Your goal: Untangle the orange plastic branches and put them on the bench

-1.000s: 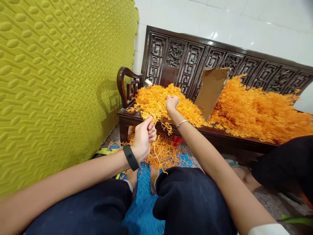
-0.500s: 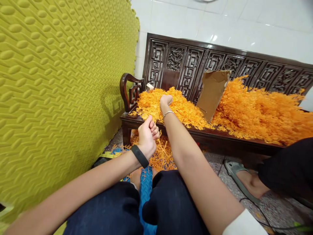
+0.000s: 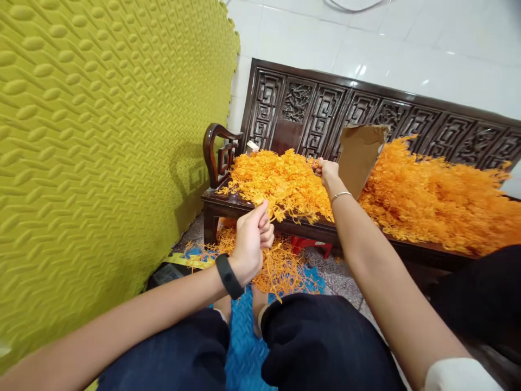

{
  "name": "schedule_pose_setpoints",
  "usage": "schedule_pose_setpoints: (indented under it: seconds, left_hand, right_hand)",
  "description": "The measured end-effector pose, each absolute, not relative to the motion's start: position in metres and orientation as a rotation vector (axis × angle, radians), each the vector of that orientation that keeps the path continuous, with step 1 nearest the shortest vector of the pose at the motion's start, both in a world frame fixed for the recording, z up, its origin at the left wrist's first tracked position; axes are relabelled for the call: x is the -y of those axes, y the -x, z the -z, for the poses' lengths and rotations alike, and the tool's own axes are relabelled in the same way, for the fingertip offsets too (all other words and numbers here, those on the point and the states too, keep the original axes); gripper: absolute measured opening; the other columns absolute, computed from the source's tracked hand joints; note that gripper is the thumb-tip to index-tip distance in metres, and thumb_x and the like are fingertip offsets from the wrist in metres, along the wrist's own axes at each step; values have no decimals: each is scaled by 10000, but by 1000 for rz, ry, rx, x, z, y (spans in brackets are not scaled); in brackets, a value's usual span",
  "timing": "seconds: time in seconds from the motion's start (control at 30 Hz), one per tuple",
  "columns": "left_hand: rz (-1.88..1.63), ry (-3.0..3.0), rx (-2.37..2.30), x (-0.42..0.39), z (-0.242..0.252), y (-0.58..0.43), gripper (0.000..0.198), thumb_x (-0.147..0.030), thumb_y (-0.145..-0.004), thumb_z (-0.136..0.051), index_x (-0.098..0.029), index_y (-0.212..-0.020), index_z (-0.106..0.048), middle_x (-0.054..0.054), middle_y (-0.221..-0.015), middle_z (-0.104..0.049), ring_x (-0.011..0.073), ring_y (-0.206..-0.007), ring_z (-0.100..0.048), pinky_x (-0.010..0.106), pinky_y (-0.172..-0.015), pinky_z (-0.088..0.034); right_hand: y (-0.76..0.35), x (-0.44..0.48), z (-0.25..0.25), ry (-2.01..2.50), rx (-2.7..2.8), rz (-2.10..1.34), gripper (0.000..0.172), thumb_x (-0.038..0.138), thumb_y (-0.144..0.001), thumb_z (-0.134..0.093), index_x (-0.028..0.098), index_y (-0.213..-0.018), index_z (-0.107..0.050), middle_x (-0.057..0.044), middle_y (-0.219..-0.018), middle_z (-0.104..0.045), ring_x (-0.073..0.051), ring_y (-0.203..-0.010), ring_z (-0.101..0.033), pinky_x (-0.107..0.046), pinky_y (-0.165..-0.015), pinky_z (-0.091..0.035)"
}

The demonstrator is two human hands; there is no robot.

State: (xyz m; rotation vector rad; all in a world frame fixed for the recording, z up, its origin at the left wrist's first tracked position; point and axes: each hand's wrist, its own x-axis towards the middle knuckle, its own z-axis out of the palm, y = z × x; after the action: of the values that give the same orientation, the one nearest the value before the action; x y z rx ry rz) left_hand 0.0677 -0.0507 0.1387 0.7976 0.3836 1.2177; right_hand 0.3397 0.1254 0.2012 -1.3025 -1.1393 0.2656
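Observation:
A big pile of orange netlike strands (image 3: 280, 176) lies on a dark carved wooden bench (image 3: 228, 202). My left hand (image 3: 254, 244), with a black band on its wrist, is closed in a fist on a few orange strands just in front of the bench's edge. Farther back, my right hand (image 3: 326, 170), with a thin bracelet on the wrist, is closed on a tuft at the top of the pile, next to a cardboard sheet (image 3: 360, 155). More orange strands (image 3: 280, 269) lie on the floor under my left hand.
A yellow-green embossed foam wall (image 3: 101, 141) fills the left side. A second orange heap (image 3: 443, 193) covers the bench's right part. A blue foam mat (image 3: 244, 347) lies between my knees. A red stool (image 3: 309, 245) stands under the bench. Another person's dark clothing (image 3: 480, 293) is at the right.
My right hand has moved to the right across the pile toward the cardboard, still closed on strands. My left hand has dropped slightly and kept its grip. The view shifted.

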Motion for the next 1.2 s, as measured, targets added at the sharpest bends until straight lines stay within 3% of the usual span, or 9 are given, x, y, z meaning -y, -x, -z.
schedule_pose_setpoints:
  seconds: [0.1,0.27,0.4,0.5,0.6,0.7,0.83,1.1,1.2]
  left_hand:
    - [-1192,-880,-416,44,-129,-62,485,-389,-768,-623,-187,-492,-278,-109,-432,-174,21,-352,-140,166,-354,-102]
    - [-1170,-1054,-491,41,-124,-48,436,-394,-769,-614,-171,-500,-354,-91,-435,-249,28,-368,-208,168,-365,-150]
    - [-1222,-1136,-578,34,-122,-39,199,-312,-726,-680,-164,-755,-550,-100,-496,-330,22,-382,-227,152,-364,-172]
    - [-1208,-1176,-661,29,-119,-36,478,-245,-692,-711,-179,-1120,-507,-70,-639,-490,40,-427,-379,159,-380,-293]
    - [-1135,-1168,-707,30,-119,-35,662,-227,-660,-734,-153,-1232,-409,5,-835,-578,89,-570,-528,190,-430,-401]
    - [-1037,-1224,-630,33,-121,-35,537,-266,-696,-710,-133,-1159,-473,38,-863,-604,106,-604,-558,207,-456,-435]
    - [-981,-1392,-580,36,-124,-32,349,-223,-715,-693,-132,-1021,-553,9,-764,-631,63,-449,-524,209,-463,-433]
    - [-888,-1535,-630,35,-123,-20,195,-253,-735,-690,-145,-809,-546,-70,-502,-514,50,-414,-448,147,-389,-349]
    - [-918,-1522,-607,36,-124,-18,194,-229,-745,-681,-158,-809,-511,-72,-515,-526,55,-423,-464,146,-385,-360]
  right_hand:
    - [-360,-114,-197,1311,1090,-384,261,270,-835,-505,170,-603,-440,27,-485,-449,-34,-359,-216,-205,-378,-199]
    - [-355,-98,-183,1259,1153,-608,179,255,-825,-515,146,-683,-524,12,-551,-492,-41,-383,-260,-203,-394,-239]
    - [-313,-68,-161,1147,1255,-796,150,261,-835,-485,162,-832,-598,-5,-673,-547,-60,-453,-367,-211,-466,-346]
    - [-269,-27,-143,978,1392,-1016,192,302,-835,-509,189,-946,-617,-16,-769,-577,-72,-517,-432,-225,-508,-390]
    - [-232,16,-133,910,1534,-1157,235,326,-810,-570,219,-1014,-609,-14,-809,-595,-87,-565,-493,-250,-554,-434]
    - [-212,47,-133,911,1648,-1143,248,263,-771,-628,232,-1015,-595,-6,-819,-612,-101,-635,-557,-264,-626,-481]
    - [-207,63,-138,899,1671,-1044,249,213,-749,-653,243,-982,-570,-4,-850,-618,-125,-718,-618,-280,-686,-521]
    - [-210,61,-136,926,1673,-769,107,246,-723,-694,196,-804,-648,-14,-831,-630,-113,-736,-594,-245,-653,-496]
    - [-215,59,-133,911,1639,-792,93,237,-718,-706,199,-791,-663,-6,-790,-632,-103,-705,-588,-239,-649,-492]
